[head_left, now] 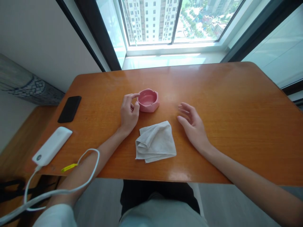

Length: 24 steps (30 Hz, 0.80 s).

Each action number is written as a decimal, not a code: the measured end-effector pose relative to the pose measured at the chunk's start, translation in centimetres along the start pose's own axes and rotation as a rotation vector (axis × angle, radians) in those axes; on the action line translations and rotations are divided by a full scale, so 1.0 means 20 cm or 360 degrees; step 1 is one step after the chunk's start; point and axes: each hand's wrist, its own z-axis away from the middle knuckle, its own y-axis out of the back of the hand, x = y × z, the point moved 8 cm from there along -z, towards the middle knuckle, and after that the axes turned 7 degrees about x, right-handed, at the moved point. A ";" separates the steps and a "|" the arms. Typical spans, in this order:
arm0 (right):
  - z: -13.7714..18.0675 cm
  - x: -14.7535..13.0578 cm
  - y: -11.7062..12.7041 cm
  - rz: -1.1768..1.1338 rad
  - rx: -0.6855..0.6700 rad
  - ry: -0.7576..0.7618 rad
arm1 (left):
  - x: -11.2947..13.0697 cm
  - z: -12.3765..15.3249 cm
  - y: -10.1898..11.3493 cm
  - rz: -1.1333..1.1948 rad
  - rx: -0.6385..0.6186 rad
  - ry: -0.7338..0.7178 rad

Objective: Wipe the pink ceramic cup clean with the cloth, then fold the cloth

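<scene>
A small pink ashtray (148,100) stands on the orange wooden table (224,104), near its middle. My left hand (129,113) rests just left of it, fingers curled, with the index fingertip and thumb touching the ashtray's left rim. A folded white cloth (155,142) lies in front of the ashtray, between my two arms. My right hand (193,126) lies on the table to the right of the cloth, fingers spread and holding nothing.
A black phone (69,108) lies at the table's left edge. A white power bank (52,145) with a white cable (78,176) sits nearer the front left corner. A window sill runs behind the table's far edge.
</scene>
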 end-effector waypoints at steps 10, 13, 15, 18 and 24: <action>0.17 -0.22 -0.21 0.0644 -0.0713 0.1463 | 0.27 0.44 0.09 -0.0335 -0.0841 -0.1175; 0.23 -0.21 -0.22 0.0730 -0.0771 0.1622 | 0.28 0.46 0.12 -0.0259 -0.0923 -0.1185; 0.27 -0.22 -0.21 0.0716 -0.0835 0.1707 | 0.29 0.48 0.15 -0.0196 -0.0938 -0.1199; 0.36 -0.24 -0.21 0.0708 -0.0999 0.1865 | 0.30 0.50 0.19 -0.0185 -0.0885 -0.1180; 0.35 -0.22 -0.22 0.0783 -0.1044 0.1864 | 0.14 0.41 0.24 -0.0047 -0.0777 -0.0428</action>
